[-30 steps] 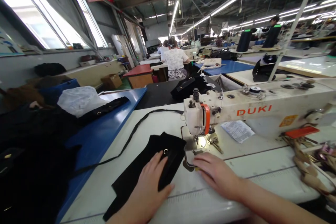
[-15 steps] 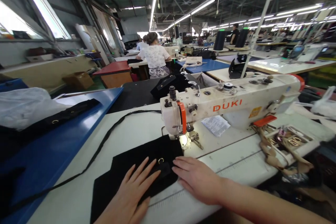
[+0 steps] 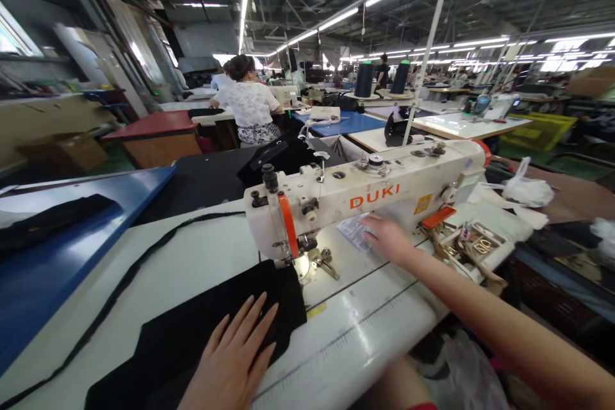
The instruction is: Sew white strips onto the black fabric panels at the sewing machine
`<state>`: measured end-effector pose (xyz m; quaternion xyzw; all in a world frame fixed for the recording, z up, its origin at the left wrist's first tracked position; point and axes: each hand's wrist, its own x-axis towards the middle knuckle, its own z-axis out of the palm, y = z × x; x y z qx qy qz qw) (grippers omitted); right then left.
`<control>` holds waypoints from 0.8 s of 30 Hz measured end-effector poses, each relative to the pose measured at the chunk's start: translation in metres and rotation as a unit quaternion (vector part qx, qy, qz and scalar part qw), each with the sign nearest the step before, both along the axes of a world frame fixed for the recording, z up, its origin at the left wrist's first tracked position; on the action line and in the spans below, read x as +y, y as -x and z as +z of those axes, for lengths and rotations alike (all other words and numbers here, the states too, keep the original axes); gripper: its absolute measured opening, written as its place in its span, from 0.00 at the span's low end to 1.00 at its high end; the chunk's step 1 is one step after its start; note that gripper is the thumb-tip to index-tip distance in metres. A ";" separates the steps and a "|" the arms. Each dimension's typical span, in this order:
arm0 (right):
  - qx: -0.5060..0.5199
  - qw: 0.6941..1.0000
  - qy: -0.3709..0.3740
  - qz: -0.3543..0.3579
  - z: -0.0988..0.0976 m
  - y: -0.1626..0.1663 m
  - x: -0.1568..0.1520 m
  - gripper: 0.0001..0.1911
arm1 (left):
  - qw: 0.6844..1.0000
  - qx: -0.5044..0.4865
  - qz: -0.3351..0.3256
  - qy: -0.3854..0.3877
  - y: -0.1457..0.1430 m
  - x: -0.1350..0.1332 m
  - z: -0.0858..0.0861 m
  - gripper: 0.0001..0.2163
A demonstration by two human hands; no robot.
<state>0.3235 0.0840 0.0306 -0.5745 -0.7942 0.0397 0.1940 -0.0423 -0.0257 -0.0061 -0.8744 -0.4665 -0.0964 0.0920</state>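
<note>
Black fabric (image 3: 192,327) lies flat on the white sewing machine bed, its far edge by the needle area. My left hand (image 3: 235,355) rests palm down on this fabric with the fingers stretched out. A white sewing machine (image 3: 365,186) marked DUKI stands over the bed, with an orange guard (image 3: 289,224) at its head. My right hand (image 3: 387,238) reaches beneath the machine arm, fingers extended at a printed paper (image 3: 353,234) that they partly cover. Whether they touch it or the machine behind is unclear. A metal guide (image 3: 325,261) sits beside the needle plate.
At the machine's right end is a tray (image 3: 502,243) with metal rings and tan strips. A black strip (image 3: 125,282) runs along the bed's left. Beyond are a blue table (image 3: 62,256), a red-topped table (image 3: 148,127) and a seated person (image 3: 247,109).
My right hand has left the black fabric and moved forward and right to the paper. The fabric has turned and shifted left under my left hand; its gold ring is out of sight. The view has swung right.
</note>
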 end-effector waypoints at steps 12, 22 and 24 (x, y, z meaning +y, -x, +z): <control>-0.038 0.996 0.063 -0.045 0.002 0.019 0.025 0.08 | 1.000 -0.006 0.013 0.013 0.004 0.001 -0.007 0.25; -0.061 0.982 0.103 -0.149 0.009 0.023 0.037 0.10 | 1.000 0.004 0.010 0.003 0.002 -0.001 -0.001 0.25; -0.063 0.981 0.104 -0.154 0.009 0.025 0.037 0.10 | 1.000 0.006 0.009 0.002 0.001 -0.001 -0.001 0.25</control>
